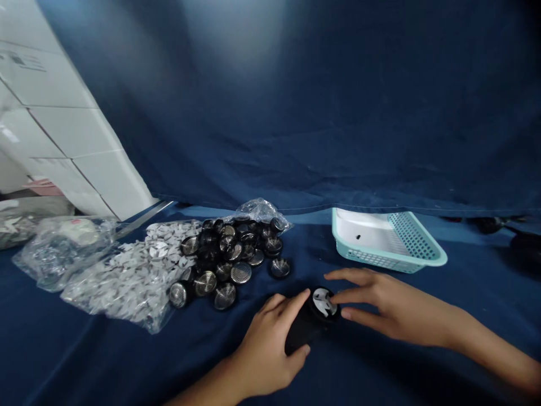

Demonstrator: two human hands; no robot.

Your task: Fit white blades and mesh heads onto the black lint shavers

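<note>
Black cylinder (301,331) lay 2 o'clock of left hand (270,345), clasped | white insert (322,303) sat 9 o'clock of right hand (386,307), fingers spread

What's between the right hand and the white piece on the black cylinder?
Nothing visible. Right hand has fingers at the edge of the white piece; left hand holds the black cylinder from the opposite side.

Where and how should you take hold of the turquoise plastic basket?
Grip the turquoise plastic basket by its near-right rim corner, probably coming from the near side, where the right hand is: the lip flares outward there, while hanging blue cloth seems to hide the far edge.
</note>
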